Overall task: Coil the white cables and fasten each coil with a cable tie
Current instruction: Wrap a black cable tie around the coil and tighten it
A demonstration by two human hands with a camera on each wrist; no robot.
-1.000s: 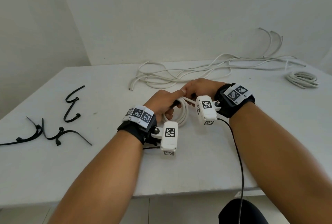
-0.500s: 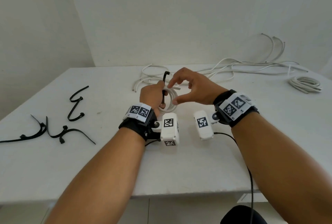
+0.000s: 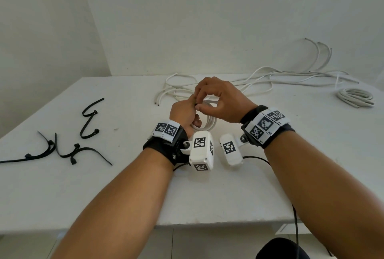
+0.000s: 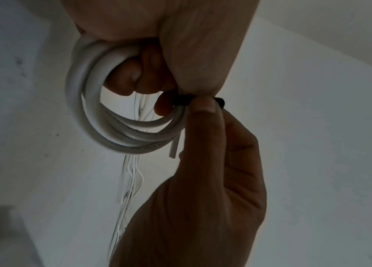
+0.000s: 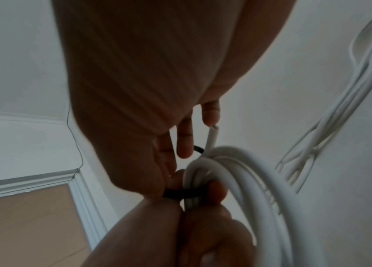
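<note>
the left hand (image 3: 182, 113) grips the coil (image 3: 205, 122) above the table (image 3: 124, 186); the right hand (image 3: 220, 102) pinches the tie (image 5: 181, 194) around it. next, i think, pull it tight.

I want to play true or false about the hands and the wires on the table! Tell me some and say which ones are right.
1. The left hand holds a coil of white cable. True.
2. A black cable tie is wrapped across that coil. True.
3. The right hand lies flat on the table. False: it is raised at the coil, its fingers pinching at the tie.
4. The spare black ties lie on the right side of the table. False: they lie on the left.
5. Another coil lies far right on the table. True.
</note>
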